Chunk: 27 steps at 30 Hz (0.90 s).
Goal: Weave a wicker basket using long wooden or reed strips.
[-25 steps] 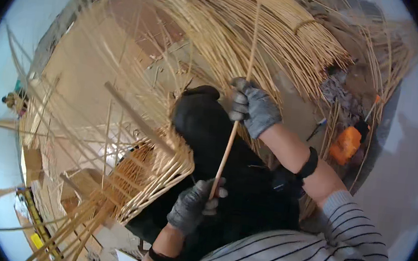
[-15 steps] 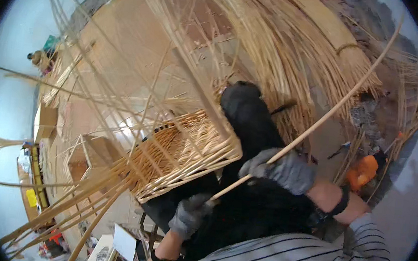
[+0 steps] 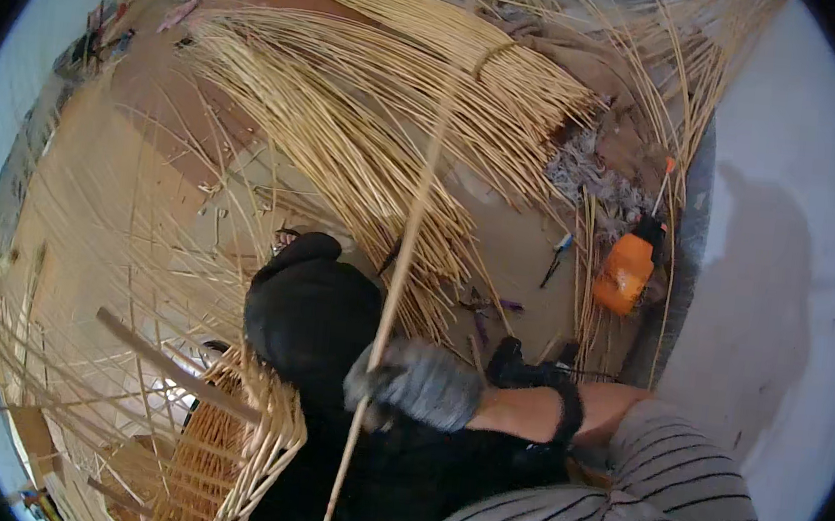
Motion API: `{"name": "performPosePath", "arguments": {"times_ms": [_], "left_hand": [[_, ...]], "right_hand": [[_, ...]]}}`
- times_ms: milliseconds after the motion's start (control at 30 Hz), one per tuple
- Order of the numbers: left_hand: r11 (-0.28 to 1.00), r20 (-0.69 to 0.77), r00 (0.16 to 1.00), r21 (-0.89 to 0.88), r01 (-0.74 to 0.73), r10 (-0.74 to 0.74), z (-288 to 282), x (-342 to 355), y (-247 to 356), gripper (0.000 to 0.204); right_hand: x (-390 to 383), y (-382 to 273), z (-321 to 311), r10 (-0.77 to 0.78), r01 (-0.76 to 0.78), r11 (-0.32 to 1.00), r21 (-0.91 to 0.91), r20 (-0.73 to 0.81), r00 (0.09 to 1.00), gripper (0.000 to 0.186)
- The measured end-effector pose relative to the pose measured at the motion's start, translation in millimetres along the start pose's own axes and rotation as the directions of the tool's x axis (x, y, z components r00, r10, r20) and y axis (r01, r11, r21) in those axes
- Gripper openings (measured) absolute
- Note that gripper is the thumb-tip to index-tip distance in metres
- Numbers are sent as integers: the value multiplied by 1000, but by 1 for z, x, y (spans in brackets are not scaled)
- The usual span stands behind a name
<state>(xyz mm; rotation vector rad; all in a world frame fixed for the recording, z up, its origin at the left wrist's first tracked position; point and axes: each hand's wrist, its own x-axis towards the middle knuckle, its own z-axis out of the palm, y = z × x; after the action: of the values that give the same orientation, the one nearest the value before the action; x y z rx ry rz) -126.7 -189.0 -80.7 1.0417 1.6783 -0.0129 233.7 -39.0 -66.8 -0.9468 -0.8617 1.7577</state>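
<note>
1. The right hand (image 3: 421,383), in a grey glove, has its grip closed around a single long cane (image 3: 399,269), the fingers wrapped round the shaft at about knee height over the dark trousers (image 3: 317,316).

2. The cane's long axis runs nearly upright in the picture, leaning slightly right at the top. From the grip it goes up and away from the person toward the bundled canes (image 3: 394,87) on the floor, and a shorter stretch drops below the grip toward the lower edge.

3. Most of the cane lies beyond the grip — the far end is the long, free one, and it crosses over the bundle so that its tip is hard to pick out among the like-coloured stalks.

4. Just left of the grip stands the half-woven basket (image 3: 230,433), its upright stakes fanning out to the left; the cane is near its rim but seems not to touch it.

5. The left hand is not in view — probably hidden below the basket or cut off by the lower edge, so its grip cannot be told.

6. Well apart, to the right, an orange spray bottle (image 3: 625,273) stands on the floor, with small tools (image 3: 559,254) lying near it.
</note>
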Motion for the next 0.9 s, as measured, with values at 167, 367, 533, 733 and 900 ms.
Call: {"name": "performPosePath", "arguments": {"times_ms": [167,367,533,733,900], "left_hand": [[922,-128,966,-292,-253,225,37,-1,58,18],[618,-252,628,627,-474,737,45,27,62,24],[985,-244,955,-3,-174,168,41,40,60,24],[966,-236,941,139,-216,244,44,47,91,25],[956,-225,936,176,-233,269,47,51,97,26]], "right_hand": [[13,34,-13,208,-202,977,-67,95,974,22],[12,152,-247,389,-892,94,-441,-809,441,49],[-43,279,-322,279,-822,44,-567,-784,555,44],[-22,287,-356,368,-937,213,-278,-865,340,39],[16,209,-419,382,-692,700,-177,-725,573,32]]}}
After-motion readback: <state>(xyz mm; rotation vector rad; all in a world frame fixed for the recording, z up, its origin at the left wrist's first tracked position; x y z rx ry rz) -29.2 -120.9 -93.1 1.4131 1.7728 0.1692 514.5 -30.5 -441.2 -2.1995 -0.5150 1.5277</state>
